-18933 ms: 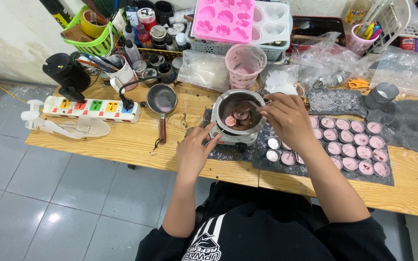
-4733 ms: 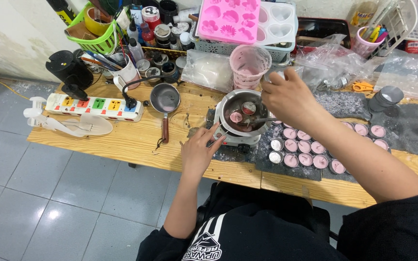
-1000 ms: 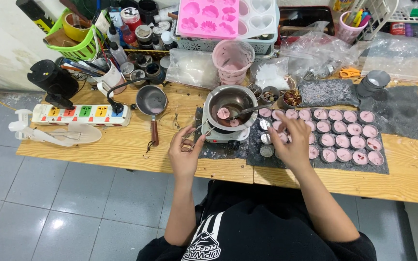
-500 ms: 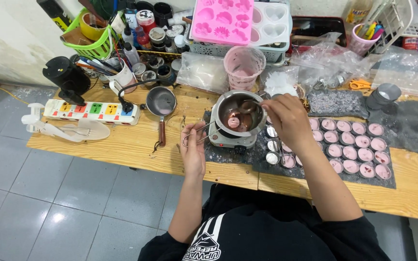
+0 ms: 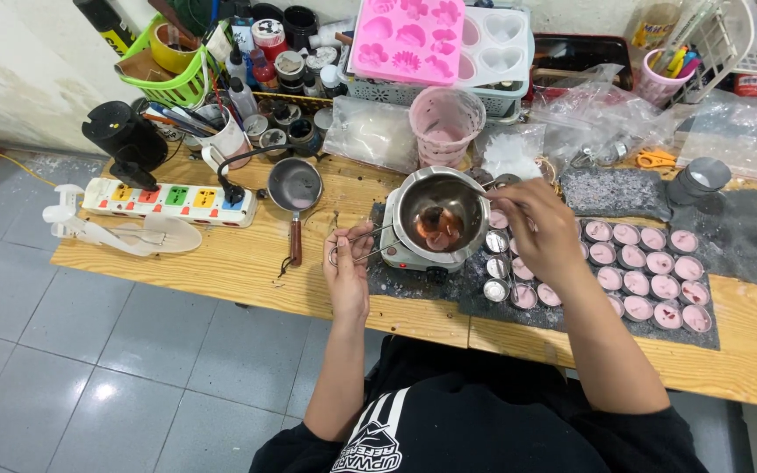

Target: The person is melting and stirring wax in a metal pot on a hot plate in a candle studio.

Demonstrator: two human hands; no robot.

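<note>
Power strip (image 5: pixel 168 200) sits far left at nine o'clock from my left hand (image 5: pixel 349 267), with a small saucepan (image 5: pixel 295 188) between them. I see that hand closed around the wire handle (image 5: pixel 363 248) of the steel pot (image 5: pixel 438 215), probably to steady it on the little burner (image 5: pixel 400 256). At three o'clock of the pot, my right hand (image 5: pixel 543 229) hovers, fingers pinched, though on what I cannot tell. Pink-filled cups (image 5: pixel 646 276) lie in rows further right, within easy reach.

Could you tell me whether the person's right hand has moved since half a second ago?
Yes. The right hand has gone from the front right of the metal pot up to its right rim, away from the small cups.
</note>
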